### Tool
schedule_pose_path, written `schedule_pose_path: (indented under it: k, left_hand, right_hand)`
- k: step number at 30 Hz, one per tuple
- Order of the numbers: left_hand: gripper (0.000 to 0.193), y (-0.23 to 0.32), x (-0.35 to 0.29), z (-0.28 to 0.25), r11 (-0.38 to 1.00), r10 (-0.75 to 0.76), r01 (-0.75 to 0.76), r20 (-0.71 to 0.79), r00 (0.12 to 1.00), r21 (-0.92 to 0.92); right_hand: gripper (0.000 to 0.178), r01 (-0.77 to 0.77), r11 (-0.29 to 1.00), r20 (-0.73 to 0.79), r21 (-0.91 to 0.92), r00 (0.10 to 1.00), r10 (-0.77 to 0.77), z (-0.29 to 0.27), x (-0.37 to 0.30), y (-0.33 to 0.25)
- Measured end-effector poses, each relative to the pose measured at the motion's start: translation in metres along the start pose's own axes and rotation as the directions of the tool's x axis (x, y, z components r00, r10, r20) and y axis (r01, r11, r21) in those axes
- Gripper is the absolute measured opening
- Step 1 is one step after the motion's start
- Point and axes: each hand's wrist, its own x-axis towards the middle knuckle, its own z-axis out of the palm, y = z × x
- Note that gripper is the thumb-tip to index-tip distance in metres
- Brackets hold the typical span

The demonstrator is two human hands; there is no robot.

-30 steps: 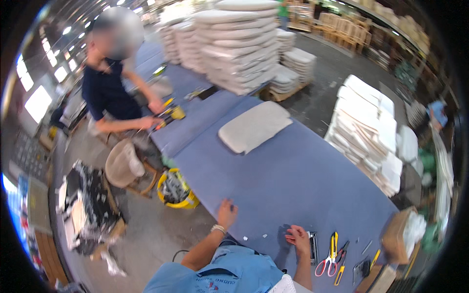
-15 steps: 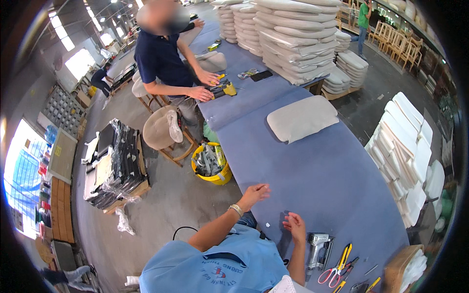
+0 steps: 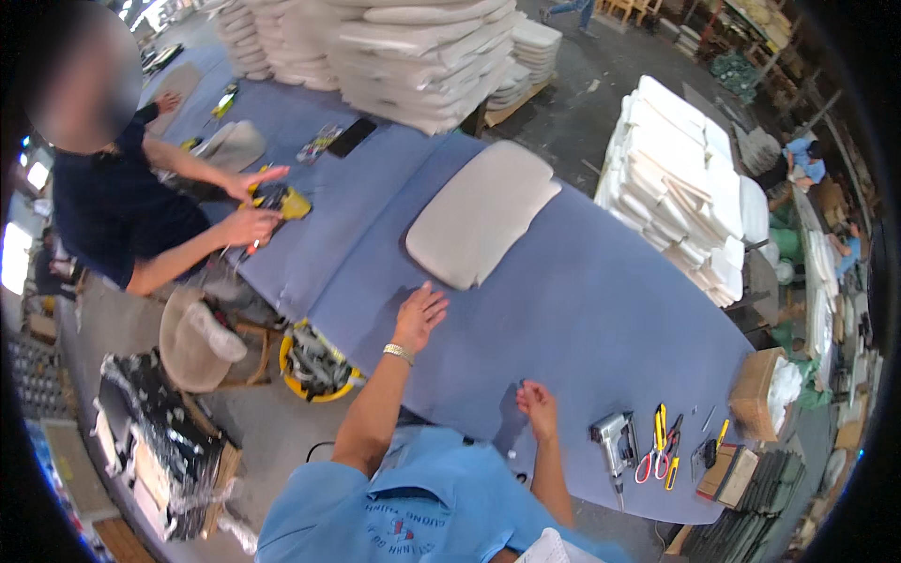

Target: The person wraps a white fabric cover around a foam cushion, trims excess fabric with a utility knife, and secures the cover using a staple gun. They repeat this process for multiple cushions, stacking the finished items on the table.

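A flat beige-grey cushion (image 3: 483,214) with rounded corners lies on the blue-grey covered table (image 3: 582,310). Just off its near edge, my left hand (image 3: 419,317) reaches out, fingers spread and nothing in them. My right hand (image 3: 538,409) hovers over the table nearer to me, fingers curled together; whatever may be between the fingertips is too small to make out. Right of that hand lie a silver staple gun (image 3: 615,446), scissors with red-and-white handles (image 3: 654,462) and a yellow cutter knife (image 3: 661,427).
Tall stacks of pale cushions (image 3: 413,56) stand at the table's far end. White foam pieces (image 3: 671,169) are piled beyond the right edge. At left, a co-worker (image 3: 131,206) handles a yellow-and-black tool (image 3: 294,204). A yellow bin (image 3: 324,375) sits beside the table; a cardboard box (image 3: 755,394) stands at right.
My view has turned to the right. My left hand has stretched forward toward the cushion, and its fingers have spread. The right hand's fingers have drawn together.
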Motion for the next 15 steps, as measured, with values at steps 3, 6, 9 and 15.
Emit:
schedule_pose_path:
  k: [3, 6, 9, 15]
  left_hand:
    - [0.077, 0.033, 0.064, -0.007, 0.995, -0.104, 0.104, 0.017, 0.994, -0.004]
    - [0.088, 0.038, 0.111, -0.015, 0.980, -0.136, 0.150, 0.107, 0.985, -0.134]
    - [0.082, 0.047, 0.133, 0.005, 0.951, -0.119, 0.159, 0.159, 0.980, -0.265]
    - [0.065, 0.098, 0.167, -0.006, 0.949, -0.069, 0.103, 0.123, 0.990, -0.298]
  right_hand:
    - [0.025, 0.070, 0.997, -0.169, 0.032, 0.983, -0.064, 0.032, 0.000, 0.013]
    - [0.022, 0.108, 0.994, -0.278, 0.026, 0.956, -0.097, 0.049, -0.006, 0.045]
    - [0.020, 0.117, 0.992, -0.310, -0.049, 0.942, -0.127, 0.053, -0.009, 0.044]
    - [0.016, -0.136, 0.971, -0.355, -0.197, 0.933, 0.059, 0.053, 0.003, 0.037]
